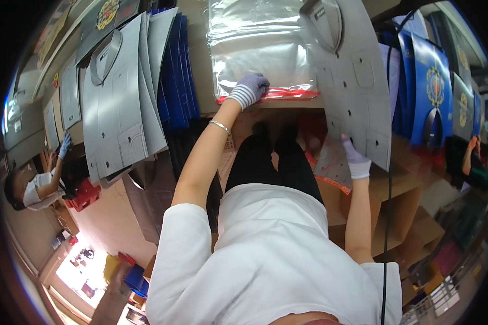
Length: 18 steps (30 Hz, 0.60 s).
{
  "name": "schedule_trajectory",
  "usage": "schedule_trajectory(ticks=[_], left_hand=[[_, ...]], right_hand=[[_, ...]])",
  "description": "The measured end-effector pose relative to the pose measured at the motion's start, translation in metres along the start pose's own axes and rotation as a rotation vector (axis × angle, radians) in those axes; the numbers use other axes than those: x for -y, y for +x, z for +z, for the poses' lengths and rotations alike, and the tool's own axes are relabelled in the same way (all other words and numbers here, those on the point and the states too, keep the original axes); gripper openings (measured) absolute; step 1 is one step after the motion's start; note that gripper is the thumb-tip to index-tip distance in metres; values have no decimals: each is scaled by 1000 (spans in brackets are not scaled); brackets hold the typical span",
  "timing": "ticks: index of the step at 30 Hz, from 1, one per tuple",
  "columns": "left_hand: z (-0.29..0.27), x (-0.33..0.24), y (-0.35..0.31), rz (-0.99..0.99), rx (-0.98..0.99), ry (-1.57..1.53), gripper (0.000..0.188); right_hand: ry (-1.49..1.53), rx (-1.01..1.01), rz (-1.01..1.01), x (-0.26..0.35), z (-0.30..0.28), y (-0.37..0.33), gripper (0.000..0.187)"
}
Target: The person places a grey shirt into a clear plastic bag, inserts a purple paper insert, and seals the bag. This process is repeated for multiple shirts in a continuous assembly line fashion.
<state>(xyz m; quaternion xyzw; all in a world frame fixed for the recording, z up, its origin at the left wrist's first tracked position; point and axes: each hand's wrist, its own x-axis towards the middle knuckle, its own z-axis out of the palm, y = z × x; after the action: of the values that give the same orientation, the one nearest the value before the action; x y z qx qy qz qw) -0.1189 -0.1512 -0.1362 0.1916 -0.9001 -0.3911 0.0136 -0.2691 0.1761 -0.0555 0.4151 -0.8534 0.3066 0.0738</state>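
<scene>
My left hand [249, 88], in a pale lilac glove with a striped cuff, lies at the near edge of a stack of clear plastic bags [263, 54]. Its fingers curl closed on the red strip [293, 95] along that edge. To the right, a flat folded grey shirt [358, 81] with collar, buttons and pocket slants over the table's front edge. My right hand [357, 158], also gloved, grips the shirt's lower left side; its thumb shows and the other fingers are hidden behind the shirt.
At left stand stacked folded grey shirts [116, 108] and blue ones [176, 76]. Blue packages [431, 81] stand at right. A black cable [387, 216] hangs beside my right arm. Cardboard boxes [398, 211] are below. Another person [40, 187] works at far left.
</scene>
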Motion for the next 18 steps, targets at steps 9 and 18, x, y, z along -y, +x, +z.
schedule_trajectory(ticks=[9, 18], left_hand=[[-22, 20, 23, -443, 125, -374, 18], [-38, 19, 28, -465, 24, -327, 21]], right_hand=[[586, -16, 629, 43, -58, -43, 20], [244, 505, 234, 75, -80, -88, 36]])
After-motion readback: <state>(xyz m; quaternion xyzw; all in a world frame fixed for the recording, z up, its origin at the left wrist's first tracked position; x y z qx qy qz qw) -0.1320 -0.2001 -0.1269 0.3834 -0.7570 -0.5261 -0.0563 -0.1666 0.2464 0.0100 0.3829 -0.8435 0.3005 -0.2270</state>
